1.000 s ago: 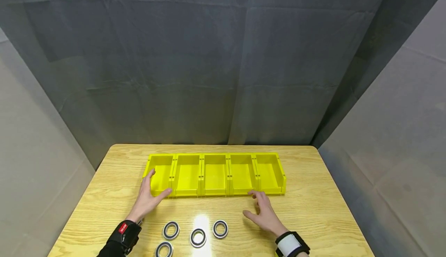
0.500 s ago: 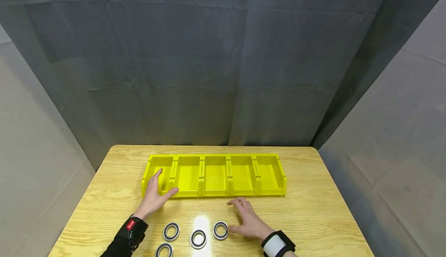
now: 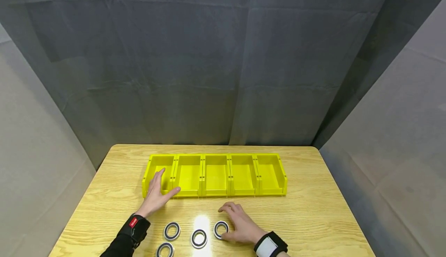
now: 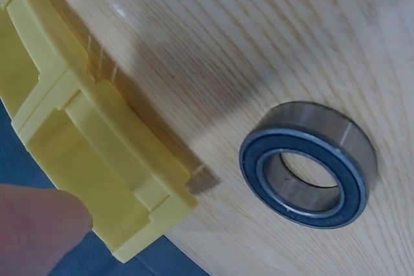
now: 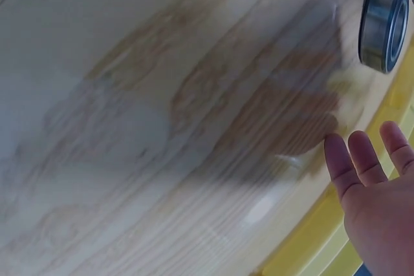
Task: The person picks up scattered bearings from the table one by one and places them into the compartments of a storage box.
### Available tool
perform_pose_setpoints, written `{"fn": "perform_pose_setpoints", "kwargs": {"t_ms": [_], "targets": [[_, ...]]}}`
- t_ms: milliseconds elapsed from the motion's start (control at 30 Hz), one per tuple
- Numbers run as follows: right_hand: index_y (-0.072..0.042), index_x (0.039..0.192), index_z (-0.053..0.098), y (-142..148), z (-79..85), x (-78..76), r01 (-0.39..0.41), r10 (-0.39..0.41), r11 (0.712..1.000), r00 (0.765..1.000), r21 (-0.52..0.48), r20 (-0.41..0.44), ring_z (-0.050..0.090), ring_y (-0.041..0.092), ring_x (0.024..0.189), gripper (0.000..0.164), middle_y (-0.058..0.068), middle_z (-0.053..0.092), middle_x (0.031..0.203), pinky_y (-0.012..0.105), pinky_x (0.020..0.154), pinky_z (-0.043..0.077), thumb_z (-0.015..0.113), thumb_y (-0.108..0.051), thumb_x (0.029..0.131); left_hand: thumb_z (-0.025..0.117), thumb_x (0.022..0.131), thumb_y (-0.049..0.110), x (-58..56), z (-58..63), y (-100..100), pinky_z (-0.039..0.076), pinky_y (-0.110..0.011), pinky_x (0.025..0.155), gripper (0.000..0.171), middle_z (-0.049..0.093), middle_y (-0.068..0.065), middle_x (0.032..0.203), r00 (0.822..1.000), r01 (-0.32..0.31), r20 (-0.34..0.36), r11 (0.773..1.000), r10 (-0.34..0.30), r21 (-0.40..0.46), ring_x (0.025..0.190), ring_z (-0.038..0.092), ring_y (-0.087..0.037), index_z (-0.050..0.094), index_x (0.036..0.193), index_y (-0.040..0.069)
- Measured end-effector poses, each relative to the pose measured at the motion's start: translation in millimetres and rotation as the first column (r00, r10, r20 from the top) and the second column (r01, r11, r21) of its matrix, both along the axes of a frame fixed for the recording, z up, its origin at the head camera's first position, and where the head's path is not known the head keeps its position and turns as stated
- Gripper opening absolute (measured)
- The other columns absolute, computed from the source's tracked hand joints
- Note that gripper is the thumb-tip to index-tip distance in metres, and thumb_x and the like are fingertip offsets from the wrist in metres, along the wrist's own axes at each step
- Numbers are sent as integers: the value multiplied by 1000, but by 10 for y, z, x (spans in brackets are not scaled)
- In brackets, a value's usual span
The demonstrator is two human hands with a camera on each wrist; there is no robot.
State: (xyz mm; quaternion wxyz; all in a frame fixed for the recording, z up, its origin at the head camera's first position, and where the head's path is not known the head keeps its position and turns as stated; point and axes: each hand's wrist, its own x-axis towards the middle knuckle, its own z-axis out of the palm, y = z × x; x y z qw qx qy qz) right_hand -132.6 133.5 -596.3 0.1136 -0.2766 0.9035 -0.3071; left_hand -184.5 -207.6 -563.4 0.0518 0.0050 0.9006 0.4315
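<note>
Several ball bearings with dark seals and shiny metal rings lie flat on the table. Over the rightmost bearing (image 3: 216, 227) reaches my right hand (image 3: 242, 226), thumb overlapping its lower right edge and fingers spread beyond its far side. The right wrist view shows the fingers of this hand (image 5: 381, 205) extended, with a bearing (image 5: 375, 27) beyond them. My left hand (image 3: 155, 199) is spread at the front of the leftmost yellow bin (image 3: 157, 162), holding nothing. One of its fingers (image 4: 42, 221) shows near the bin, and a bearing (image 4: 317, 121) lies nearby.
Joined yellow bins (image 3: 216, 172) stand in a row across the back of the wooden table (image 3: 313, 210). Other bearings, a middle one (image 3: 193, 243) and a left one (image 3: 166, 232), lie in front. A grey curtain (image 3: 174, 75) hangs behind, with pale side panels.
My right hand has moved left and toward me, from the bins' front to the rightmost bearing. My left hand has shifted slightly right. The bearings and bins stay put.
</note>
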Motion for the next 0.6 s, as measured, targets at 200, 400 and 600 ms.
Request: {"fn": "perform_pose_setpoints", "kwargs": {"t_ms": [200,400,600], "targets": [[-19,133,55,-58,-39,19,-20,24,999,995,38,-93,49,19,118,65,0,53,136,40,101,51,82,-30,75,66,93,44,-23,-38,35,-2,-72,121,99,4,-29,167,997,44,-61,998,-47,-54,154,-5,-52,8,161,1],[-19,130,57,-98,-28,40,-46,50,998,995,44,-85,49,14,112,57,-3,56,127,36,97,50,81,-29,78,63,96,40,-38,-99,79,-3,-69,123,94,7,-30,166,992,73,-98,993,-83,-95,153,-3,-53,11,159,-5],[-21,129,57,-129,-25,66,-74,78,996,994,55,-76,47,10,108,55,-4,55,124,33,95,49,80,-28,79,62,96,39,-34,-167,144,0,-70,122,91,11,-31,166,987,96,-118,987,-111,-126,153,0,-54,15,158,-7]]}}
